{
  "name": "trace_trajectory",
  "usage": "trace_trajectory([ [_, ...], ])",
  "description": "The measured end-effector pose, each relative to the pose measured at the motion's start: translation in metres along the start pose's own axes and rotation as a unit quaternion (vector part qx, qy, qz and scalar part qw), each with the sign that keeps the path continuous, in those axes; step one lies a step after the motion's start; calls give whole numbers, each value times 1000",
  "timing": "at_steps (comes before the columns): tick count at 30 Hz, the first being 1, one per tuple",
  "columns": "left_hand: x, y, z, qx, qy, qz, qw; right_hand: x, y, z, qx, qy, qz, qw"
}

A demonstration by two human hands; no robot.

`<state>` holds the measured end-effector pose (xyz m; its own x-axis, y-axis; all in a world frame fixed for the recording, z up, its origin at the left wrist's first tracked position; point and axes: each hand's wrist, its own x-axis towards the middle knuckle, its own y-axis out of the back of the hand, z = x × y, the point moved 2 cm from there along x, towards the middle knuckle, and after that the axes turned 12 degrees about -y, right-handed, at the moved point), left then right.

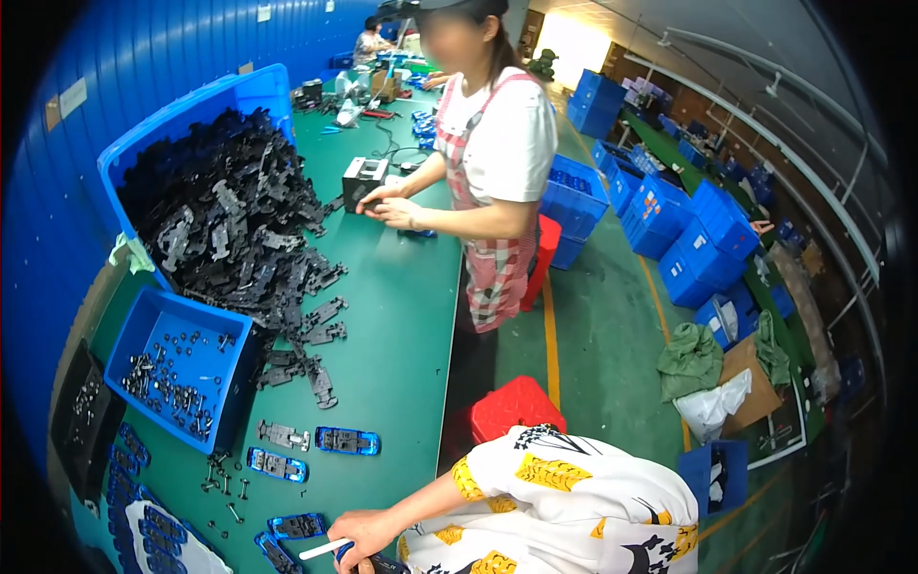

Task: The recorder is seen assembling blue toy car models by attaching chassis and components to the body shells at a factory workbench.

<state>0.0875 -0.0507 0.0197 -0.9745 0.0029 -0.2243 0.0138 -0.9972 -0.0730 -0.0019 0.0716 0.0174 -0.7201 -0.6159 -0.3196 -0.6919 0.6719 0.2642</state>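
From the lower edge my right arm, in a white sleeve with yellow print, reaches left over the green table. My right hand (pixel 366 532) is closed around a thin white stick (pixel 323 550), whose tip points left. A dark part (pixel 390 564) shows just below that hand at the picture's edge; whether I hold it is unclear. Beside the stick lie two blue-and-black toy car bodies (pixel 297 526), (pixel 275 552). Farther up are two more, a blue one (pixel 348 441) and another (pixel 277 465), near a grey chassis plate (pixel 284 434). My left hand is out of view.
A large blue bin (pixel 273 88) spills black chassis plates (pixel 229 206) onto the table. A blue tray (pixel 206 335) holds small wheels, and loose axles (pixel 229 478) lie nearby. A co-worker (pixel 492 143) stands across the table's right edge. A red stool (pixel 516 407) stands on the floor.
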Motion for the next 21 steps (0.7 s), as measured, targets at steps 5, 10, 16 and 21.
trace_trajectory([
  [5,7,17,-77,21,-21,14,999,-9,6,-13,-2,1,-15,1000],
  [10,7,-17,0,16,-48,105,993,-20,36,-33,20,49,184,981],
  [16,-12,-11,6,30,-2,72,997,-50,60,-64,16,228,176,957],
  [21,-16,-9,1,-44,-84,45,994,-56,50,-58,34,155,39,986],
])
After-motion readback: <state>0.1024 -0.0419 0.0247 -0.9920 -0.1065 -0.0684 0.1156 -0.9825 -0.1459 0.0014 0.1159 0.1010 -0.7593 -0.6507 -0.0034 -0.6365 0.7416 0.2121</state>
